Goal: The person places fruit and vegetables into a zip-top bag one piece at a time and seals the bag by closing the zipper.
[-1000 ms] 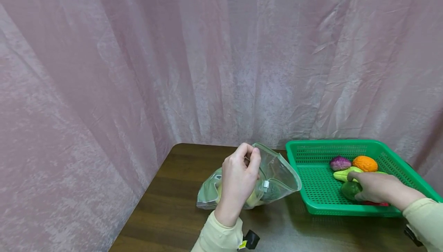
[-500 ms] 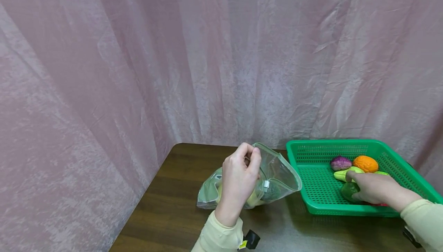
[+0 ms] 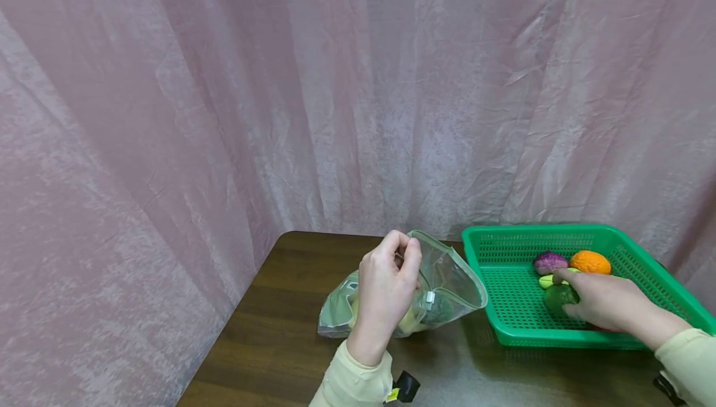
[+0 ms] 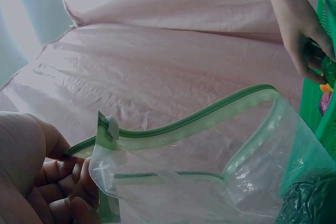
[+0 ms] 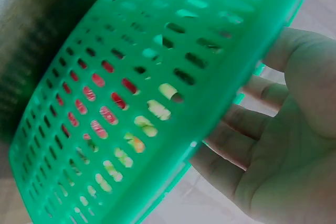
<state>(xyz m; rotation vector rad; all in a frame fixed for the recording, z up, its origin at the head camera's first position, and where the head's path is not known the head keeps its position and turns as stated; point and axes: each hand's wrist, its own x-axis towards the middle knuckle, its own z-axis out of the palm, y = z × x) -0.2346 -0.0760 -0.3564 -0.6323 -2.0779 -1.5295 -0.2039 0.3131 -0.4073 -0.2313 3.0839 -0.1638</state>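
Note:
My left hand (image 3: 388,279) pinches the rim of a clear zip bag (image 3: 455,273) with green edging, its mouth held apart toward the right. Inside the bag show a dark green wrinkled piece (image 4: 307,200) and something pale yellow, partly behind the hand. My right hand (image 3: 606,301) reaches into the green plastic basket (image 3: 506,335) and grips a dark green rounded vegetable (image 3: 559,300) between thumb and fingers. In the right wrist view the basket wall hides that hand's fingertips and the vegetable.
A purple cabbage-like piece (image 3: 550,263) and an orange wrinkled fruit (image 3: 590,262) lie behind the right hand. Next to them is a light green piece (image 3: 546,281), partly covered. Red shows through the basket holes. The brown table (image 3: 268,307) ends at a pink curtain (image 3: 358,115).
My right hand has shifted slightly left and away from me, and the dark green vegetable has moved with it, now covering more of the light green piece. The left hand and bag stay put.

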